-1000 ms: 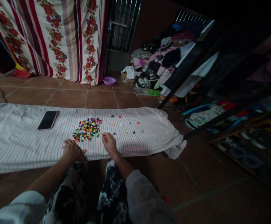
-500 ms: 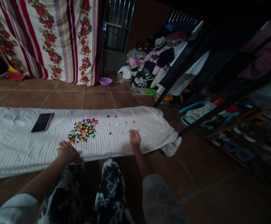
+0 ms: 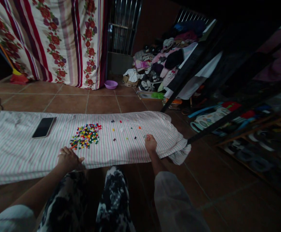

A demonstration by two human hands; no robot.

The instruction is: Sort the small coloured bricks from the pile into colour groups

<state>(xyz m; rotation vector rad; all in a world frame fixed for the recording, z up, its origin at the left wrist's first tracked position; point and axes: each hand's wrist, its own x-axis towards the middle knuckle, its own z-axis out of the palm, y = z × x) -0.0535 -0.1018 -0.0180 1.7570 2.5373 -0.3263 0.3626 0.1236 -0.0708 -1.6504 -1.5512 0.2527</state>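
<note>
A heap of small coloured pieces (image 3: pixel 85 136) lies on the striped cloth (image 3: pixel 43 158). Right of it, several single pieces are spread apart, among them a red one (image 3: pixel 120 121), a yellow one (image 3: pixel 113 130), an orange one (image 3: pixel 139 128) and a dark one (image 3: pixel 135 138). My left hand (image 3: pixel 68 158) rests on the cloth's front edge below the heap, fingers spread and holding nothing. My right hand (image 3: pixel 151 143) is closed, its fingertips beside a small pale piece (image 3: pixel 144 136) at the right end of the spread. Whatever its fingers may hold is too small to make out.
A black phone (image 3: pixel 43 127) lies on the cloth left of the heap. Past the cloth, a purple basin (image 3: pixel 111 84) and a pile of clothes (image 3: pixel 159 64) are on the tiled floor. A dark slanted pole (image 3: pixel 203 130) stands at the right end.
My right hand has moved right, from the dark piece to the pale one, uncovering the dark piece on the cloth. My left hand has stayed at the front edge. The view has shifted slightly.
</note>
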